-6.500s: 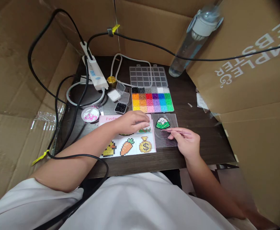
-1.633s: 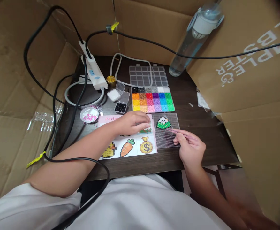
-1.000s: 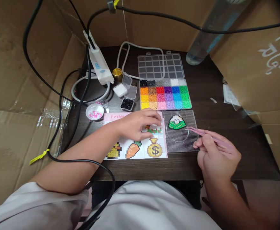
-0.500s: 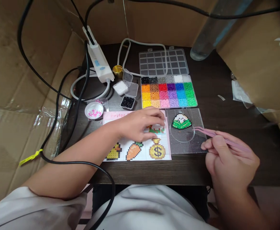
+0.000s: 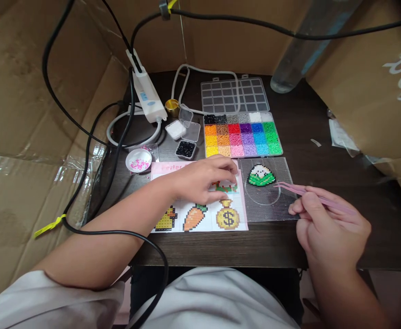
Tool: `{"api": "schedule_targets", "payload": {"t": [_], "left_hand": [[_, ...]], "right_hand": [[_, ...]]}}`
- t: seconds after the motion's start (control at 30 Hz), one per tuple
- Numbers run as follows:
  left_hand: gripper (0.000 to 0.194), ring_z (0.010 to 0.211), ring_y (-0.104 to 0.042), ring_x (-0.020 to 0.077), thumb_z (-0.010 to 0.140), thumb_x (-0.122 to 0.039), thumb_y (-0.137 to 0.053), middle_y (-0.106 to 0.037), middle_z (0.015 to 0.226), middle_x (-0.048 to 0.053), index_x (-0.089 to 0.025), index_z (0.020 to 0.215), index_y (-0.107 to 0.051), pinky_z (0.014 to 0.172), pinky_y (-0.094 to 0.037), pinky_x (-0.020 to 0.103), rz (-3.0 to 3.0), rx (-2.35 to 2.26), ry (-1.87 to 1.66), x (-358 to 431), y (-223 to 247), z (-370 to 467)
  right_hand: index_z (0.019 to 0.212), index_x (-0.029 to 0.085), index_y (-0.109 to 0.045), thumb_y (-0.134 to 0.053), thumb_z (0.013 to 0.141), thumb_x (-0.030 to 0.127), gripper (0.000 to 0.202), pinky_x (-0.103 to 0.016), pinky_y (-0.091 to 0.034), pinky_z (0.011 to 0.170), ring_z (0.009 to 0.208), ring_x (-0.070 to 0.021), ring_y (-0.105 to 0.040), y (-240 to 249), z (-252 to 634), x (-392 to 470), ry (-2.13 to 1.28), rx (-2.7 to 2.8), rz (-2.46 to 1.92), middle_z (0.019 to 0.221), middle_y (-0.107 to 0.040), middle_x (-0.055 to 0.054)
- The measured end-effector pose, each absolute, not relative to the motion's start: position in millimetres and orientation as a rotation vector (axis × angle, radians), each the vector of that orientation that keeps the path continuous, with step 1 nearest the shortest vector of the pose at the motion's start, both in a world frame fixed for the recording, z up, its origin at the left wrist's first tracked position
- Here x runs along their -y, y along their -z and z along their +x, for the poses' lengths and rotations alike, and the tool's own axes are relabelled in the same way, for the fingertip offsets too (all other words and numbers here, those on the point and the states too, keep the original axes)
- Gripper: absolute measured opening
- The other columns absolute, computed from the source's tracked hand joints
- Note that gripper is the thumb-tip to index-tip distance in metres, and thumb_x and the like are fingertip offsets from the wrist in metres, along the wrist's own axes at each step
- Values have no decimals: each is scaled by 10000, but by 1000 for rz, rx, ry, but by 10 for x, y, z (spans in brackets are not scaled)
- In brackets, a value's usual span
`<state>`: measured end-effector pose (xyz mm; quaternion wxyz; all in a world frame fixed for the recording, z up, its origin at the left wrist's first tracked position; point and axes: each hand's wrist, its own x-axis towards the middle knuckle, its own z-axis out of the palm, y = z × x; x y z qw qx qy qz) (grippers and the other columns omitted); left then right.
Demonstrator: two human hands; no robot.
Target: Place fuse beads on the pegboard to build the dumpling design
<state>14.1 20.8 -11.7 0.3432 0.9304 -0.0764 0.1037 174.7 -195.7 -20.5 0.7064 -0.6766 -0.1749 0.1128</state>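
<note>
My left hand [image 5: 209,179] rests over the pattern sheet [image 5: 200,221], its fingers apart and curved, with nothing seen between them. The sheet shows pixel pictures, among them a carrot and a money bag. My right hand [image 5: 327,224] holds pink tweezers [image 5: 320,198], whose tips lie by the lower right edge of a bead piece [image 5: 261,176]. That piece is white and green with a black outline, and sits on a clear pegboard [image 5: 272,212]. A clear round outline shows on the board below it.
Behind the sheet stands a sectioned box of coloured beads [image 5: 243,135], its lid open backwards. Small boxes of white [image 5: 175,130] and black beads [image 5: 185,149], a white dish [image 5: 138,161] and a power strip [image 5: 148,91] are at left. A black cable [image 5: 118,232] crosses my left forearm.
The whole view has shifted slightly, with the table things a little lower and to the right. The tweezer tips appear slightly nearer the bead piece. My left hand keeps its pose on the sheet.
</note>
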Motion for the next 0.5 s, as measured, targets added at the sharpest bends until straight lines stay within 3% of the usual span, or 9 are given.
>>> {"api": "schedule_targets", "payload": {"t": [0.5], "left_hand": [[271,1087,-592,283,802,-253,-707,-622,1158,157,-167,1058,-693,931,-499,427,2404,202,-288,-200,114,153]], "right_hand": [[811,181,-767,-799,740,254,107,-262,-462,421,446,-106,-542,236,1772,1953,-227,458,-1536,655,-700,-29]]}}
